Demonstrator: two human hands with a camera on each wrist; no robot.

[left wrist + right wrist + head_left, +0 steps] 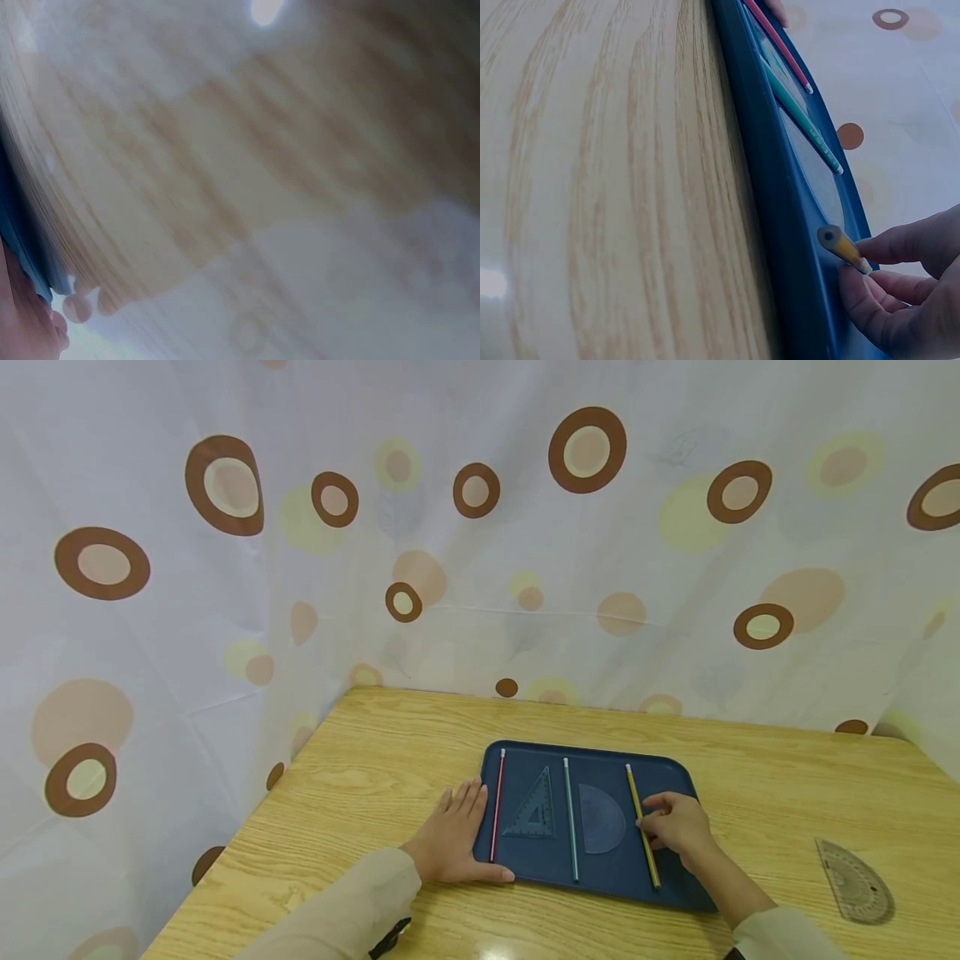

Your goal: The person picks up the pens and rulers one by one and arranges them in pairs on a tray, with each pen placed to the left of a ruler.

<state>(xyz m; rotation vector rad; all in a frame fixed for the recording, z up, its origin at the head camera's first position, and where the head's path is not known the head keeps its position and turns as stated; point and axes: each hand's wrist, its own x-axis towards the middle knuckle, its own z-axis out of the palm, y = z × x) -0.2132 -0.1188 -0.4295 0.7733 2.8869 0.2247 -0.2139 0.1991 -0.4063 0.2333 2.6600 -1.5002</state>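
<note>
A dark blue tray (536,868) lies on the wooden table. At its left corner my left hand (450,839) rests with straight, spread fingers, the thumb along the near rim. On the right side of the tray, my right hand (678,827) pinches a yellow pencil (650,858) about midway along; the right wrist view shows the fingers around this pencil (840,244). Left to right, the tray also bears a red pencil (498,806), a clear set square (545,822), a green pencil (572,818) and a clear protractor (602,820).
Right of the tray, another clear protractor (855,881) lies on the table (405,735). A white curtain (480,560) with brown and yellow circles hangs behind the table and along its left side.
</note>
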